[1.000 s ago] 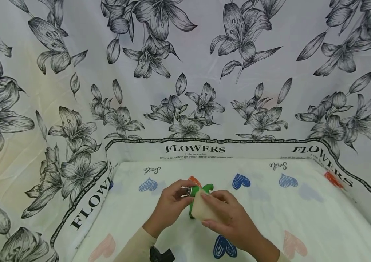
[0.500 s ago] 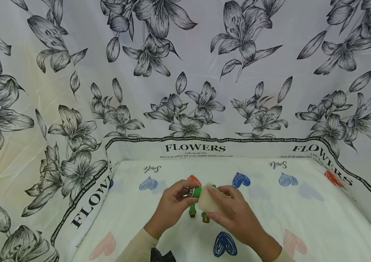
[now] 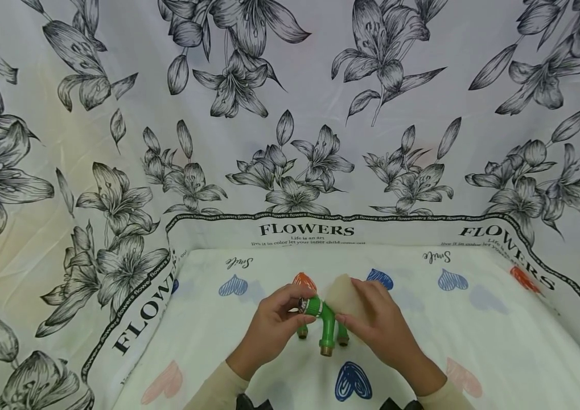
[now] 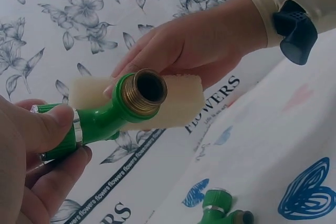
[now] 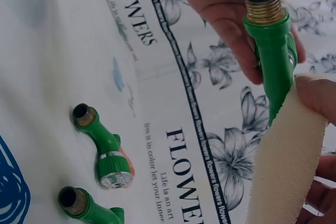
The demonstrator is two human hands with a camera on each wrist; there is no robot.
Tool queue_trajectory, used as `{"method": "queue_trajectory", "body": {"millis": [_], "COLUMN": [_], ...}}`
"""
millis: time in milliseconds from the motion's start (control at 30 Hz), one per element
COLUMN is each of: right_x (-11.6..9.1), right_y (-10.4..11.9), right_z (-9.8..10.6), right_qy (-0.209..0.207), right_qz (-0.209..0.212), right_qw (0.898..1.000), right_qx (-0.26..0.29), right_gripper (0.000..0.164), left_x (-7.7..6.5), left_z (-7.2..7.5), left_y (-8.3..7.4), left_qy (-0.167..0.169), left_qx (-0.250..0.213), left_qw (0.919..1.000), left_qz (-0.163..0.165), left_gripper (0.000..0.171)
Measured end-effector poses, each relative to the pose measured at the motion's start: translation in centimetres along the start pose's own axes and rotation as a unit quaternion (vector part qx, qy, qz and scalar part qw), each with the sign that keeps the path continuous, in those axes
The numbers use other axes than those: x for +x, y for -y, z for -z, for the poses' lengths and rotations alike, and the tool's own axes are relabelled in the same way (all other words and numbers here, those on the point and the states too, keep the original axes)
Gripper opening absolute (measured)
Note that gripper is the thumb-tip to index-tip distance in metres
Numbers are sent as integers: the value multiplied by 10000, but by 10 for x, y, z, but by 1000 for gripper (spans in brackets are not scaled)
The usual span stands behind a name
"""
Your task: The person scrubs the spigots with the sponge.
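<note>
My left hand (image 3: 280, 316) holds a green pipe fitting (image 3: 328, 327) by its ribbed collar, which has silver-coloured bands. The fitting bends to a brass threaded end, pointing down in the head view, with its open mouth facing the camera in the left wrist view (image 4: 100, 124). A cream-coloured sponge (image 3: 345, 297) is held between the thumb and fingers of my right hand (image 3: 381, 320). It sits right beside the fitting's bend; in the right wrist view the sponge (image 5: 286, 161) overlaps the fitting's lower part, and I cannot tell whether they touch.
Two similar green fittings lie on the white heart-printed cloth beyond my hands: one with a clear-rimmed collar (image 5: 107, 148), another (image 5: 89, 207) partly cut off by the frame. Flower-printed curtains (image 3: 295, 159) stand around the back and sides.
The sponge has moved right and up off the front of the held fitting, uncovering its bend and threaded end. My left hand has kept its hold on the collar.
</note>
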State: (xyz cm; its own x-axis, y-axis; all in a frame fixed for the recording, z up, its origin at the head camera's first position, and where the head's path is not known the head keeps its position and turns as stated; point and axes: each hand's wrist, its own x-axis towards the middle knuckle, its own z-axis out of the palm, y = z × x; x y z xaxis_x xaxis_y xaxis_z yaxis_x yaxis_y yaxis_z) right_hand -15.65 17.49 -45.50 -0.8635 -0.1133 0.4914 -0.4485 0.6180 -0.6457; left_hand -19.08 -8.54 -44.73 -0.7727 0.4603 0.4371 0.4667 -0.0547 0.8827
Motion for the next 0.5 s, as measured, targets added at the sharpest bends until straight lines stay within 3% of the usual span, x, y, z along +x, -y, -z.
{"method": "queue_trajectory", "body": {"millis": [233,500], "right_x": [-7,-18], "right_y": [4,15], "right_z": [-6,-14], "right_qy": [131,657], "right_qz": [21,176], "right_qw": [9995,9955], "right_qx": [294,655], "right_gripper": [70,67], "left_x": [0,0], "left_z": [1,2], "left_y": [3,11], "left_qy": [-108,-266], "left_qx": [95,162], "left_qw": [9999,9995], "left_qz": [10,72], "left_gripper": [39,38]}}
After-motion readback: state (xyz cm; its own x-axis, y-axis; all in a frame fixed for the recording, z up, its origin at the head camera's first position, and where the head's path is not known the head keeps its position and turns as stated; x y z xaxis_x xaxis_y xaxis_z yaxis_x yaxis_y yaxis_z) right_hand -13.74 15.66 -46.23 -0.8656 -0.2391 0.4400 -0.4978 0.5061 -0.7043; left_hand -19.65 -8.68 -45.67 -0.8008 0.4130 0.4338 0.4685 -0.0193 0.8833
